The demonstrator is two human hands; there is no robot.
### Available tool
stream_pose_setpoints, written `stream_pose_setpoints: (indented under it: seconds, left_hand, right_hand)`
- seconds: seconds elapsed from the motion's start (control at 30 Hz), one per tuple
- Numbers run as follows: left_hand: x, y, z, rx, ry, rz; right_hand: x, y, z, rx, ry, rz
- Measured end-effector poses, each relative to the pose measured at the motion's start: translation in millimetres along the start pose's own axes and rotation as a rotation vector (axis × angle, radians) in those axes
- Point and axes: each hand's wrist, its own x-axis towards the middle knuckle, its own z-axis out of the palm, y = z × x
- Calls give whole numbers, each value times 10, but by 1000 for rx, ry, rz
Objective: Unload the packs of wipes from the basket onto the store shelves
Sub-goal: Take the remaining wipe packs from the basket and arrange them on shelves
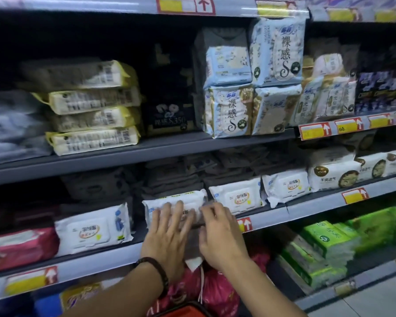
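A white pack of wipes lies on the middle shelf, between matching white packs to its left and right. My left hand, with a dark bead bracelet on the wrist, lies flat on the front of the pack with straight spread fingers. My right hand touches the pack's right end, fingers slightly bent over it. The red rim of the basket shows at the bottom edge, below my arms.
More white packs line the same shelf to the right, pink packs to the left. The upper shelf holds stacked yellow-edged packs and blue-white packs. Green packs and red bags fill the lower shelf.
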Motion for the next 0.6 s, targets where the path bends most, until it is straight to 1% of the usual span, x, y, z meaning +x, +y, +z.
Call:
stream_pose_setpoints:
  seconds: [0.03,0.1,0.17,0.23,0.33,0.4,0.5,0.6]
  left_hand:
    - [-90,-85,68,-51,33,-41]
    - [-233,-199,250,-118,86,7]
    - [-288,-259,423,-139,99,37]
    - [-257,-283,457,-153,40,60]
    - [-185,-277,419,-102,-26,9]
    - [-171,-272,341,-78,-125,-1]
    - [-141,-281,297,-93,-154,30]
    - [-137,-383,244,-127,-171,70]
  right_hand:
    - [-26,-65,72,0,19,-22]
    - [-59,-175,203,8,32,-26]
    - [-74,-251,326,-13,5,-25]
    - [-72,-286,403,-69,-27,-26]
    - [-37,-310,435,-143,-42,-23]
    - [11,-308,456,-163,-41,-6]
    - [52,-334,387,-142,-43,-8]
    - [88,-363,249,-115,-194,25]
